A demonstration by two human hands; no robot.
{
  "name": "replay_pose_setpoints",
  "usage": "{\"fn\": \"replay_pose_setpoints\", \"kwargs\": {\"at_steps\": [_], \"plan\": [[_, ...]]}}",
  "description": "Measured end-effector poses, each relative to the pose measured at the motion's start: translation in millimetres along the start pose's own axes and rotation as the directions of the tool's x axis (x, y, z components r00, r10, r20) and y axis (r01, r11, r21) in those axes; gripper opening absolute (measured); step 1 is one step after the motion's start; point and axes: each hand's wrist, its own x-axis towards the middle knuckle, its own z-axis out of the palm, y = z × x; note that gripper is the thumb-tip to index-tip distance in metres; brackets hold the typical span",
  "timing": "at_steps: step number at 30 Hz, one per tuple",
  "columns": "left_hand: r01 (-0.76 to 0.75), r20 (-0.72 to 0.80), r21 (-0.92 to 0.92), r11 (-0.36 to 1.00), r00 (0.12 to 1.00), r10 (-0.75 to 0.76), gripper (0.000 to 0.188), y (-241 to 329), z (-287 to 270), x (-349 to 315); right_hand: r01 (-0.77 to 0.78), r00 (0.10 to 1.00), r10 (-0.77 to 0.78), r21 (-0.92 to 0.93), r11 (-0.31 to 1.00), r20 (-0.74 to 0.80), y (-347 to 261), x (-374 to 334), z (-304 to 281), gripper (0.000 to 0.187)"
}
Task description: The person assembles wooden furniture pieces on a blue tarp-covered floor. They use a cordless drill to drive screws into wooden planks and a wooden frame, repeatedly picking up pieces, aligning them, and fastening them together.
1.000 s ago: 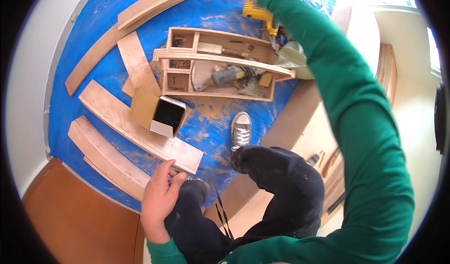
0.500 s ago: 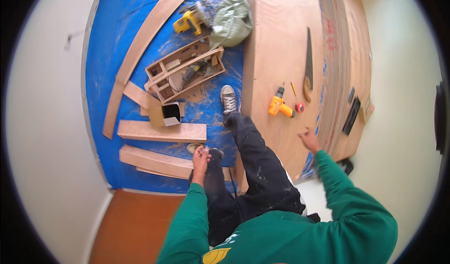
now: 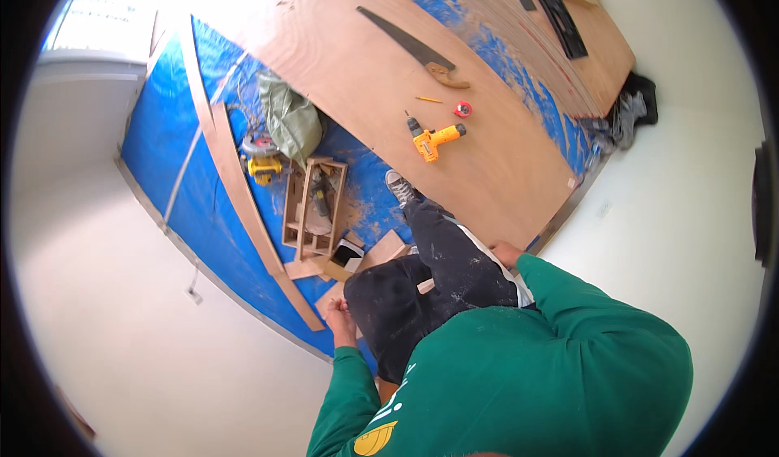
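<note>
My left hand (image 3: 339, 317) hangs low beside my left knee with its fingers curled together. Whatever it may hold is too small to make out. My right hand (image 3: 508, 254) is at the near edge of a large plywood sheet (image 3: 495, 173), next to my right thigh. Its fingertips are hidden from view. On the sheet lie an orange-yellow cordless drill (image 3: 435, 140) with a bit fitted, a small red tape measure (image 3: 463, 109), a yellow pencil (image 3: 428, 99) and a handsaw (image 3: 414, 47) with a wooden handle.
Blue sheeting (image 3: 154, 132) covers the floor on the left. On it stand a wooden tool tote (image 3: 299, 213), a yellow circular saw (image 3: 264, 167), a green sack (image 3: 288, 116) and an open cardboard box (image 3: 341, 264). A long curved board (image 3: 243, 205) lies alongside. Stacked sheets (image 3: 519, 43) lie beyond the plywood.
My view has swung, so the room appears turned and a window shows at upper left. My right hand has drawn back from above the plywood to its near edge. The left stays low.
</note>
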Motion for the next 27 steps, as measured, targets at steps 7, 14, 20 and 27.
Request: {"fn": "replay_pose_setpoints", "kwargs": {"at_steps": [7, 14, 20, 27], "plan": [[-0.354, 0.477, 0.399, 0.846, 0.868, 0.138, 0.035, 142.6, 188.0, -48.7, 0.148, 0.984, -0.098, 0.386, 0.911, -0.146, -62.3, -2.8, -1.5, 0.034], [-0.522, 0.686, 0.548, 0.653, 0.727, 0.005, 0.039, 174.6, 326.6, -25.5, 0.049, 0.988, 0.058, 0.651, 0.758, -0.142, -27.0, -76.5, -51.0, 0.022], [-0.302, 0.491, 0.362, 0.882, 0.866, 0.095, 0.036, 133.8, 273.3, 32.1, -0.319, 0.944, 0.323, 0.064, 0.946, -0.067, 79.9, -145.4, -104.3, 0.032], [-0.076, 0.197, 0.481, 0.874, 0.98, -0.023, 0.036, 42.5, 140.8, 5.9, -0.009, 0.98, -0.096, -0.517, 0.856, -0.176, -36.1, -4.1, -210.8, 0.045]]}}
